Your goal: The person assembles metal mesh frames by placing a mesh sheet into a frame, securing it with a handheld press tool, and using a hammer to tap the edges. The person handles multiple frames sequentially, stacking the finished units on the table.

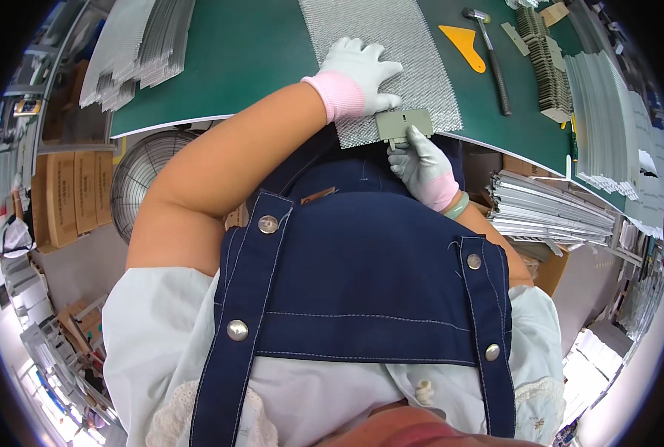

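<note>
My left hand (354,74), in a white glove with a pink cuff, lies flat with spread fingers on a silver metal mesh sheet (380,30). The sheet runs across the green table (250,52) to its near edge. My right hand (425,167), gloved the same way, is closed on a flat grey-green plastic plate (404,123) with small tabs along its lower side. Its thumb presses on the plate's face, while the other fingers are partly hidden beneath. The plate is over the sheet's near right corner; I cannot tell whether they touch.
Right of the sheet lie a yellow scraper (464,46), a hammer (496,67) and a row of similar grey-green plates (544,67). Mesh sheets are stacked at the left (142,45) and right (604,119). Below the table's left edge stands a fan (142,175); metal strips (544,208) lie below its right.
</note>
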`<move>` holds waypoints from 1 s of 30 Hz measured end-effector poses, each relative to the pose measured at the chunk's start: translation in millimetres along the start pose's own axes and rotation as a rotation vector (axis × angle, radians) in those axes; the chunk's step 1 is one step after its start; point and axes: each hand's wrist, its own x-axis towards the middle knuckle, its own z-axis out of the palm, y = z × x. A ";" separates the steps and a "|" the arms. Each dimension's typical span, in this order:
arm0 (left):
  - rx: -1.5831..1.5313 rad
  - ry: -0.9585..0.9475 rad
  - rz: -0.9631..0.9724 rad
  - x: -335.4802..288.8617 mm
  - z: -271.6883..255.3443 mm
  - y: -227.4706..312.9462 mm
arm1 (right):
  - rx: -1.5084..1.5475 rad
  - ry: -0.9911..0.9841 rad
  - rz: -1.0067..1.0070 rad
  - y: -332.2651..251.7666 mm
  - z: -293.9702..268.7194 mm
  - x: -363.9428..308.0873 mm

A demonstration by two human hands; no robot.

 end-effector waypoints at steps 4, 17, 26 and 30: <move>0.009 0.174 0.058 7.2 16.0 2.5 | 0.012 -0.051 0.010 -4.0 5.6 1.8; -0.047 0.063 -0.076 17.7 3.3 17.1 | 0.009 -0.017 -0.051 -1.6 9.9 7.9; 0.013 0.187 0.103 11.8 23.8 -6.9 | 0.027 -0.015 -0.026 -3.3 11.0 8.5; 0.041 0.183 0.134 -2.2 27.0 4.0 | 0.090 0.028 0.066 0.0 16.0 -11.9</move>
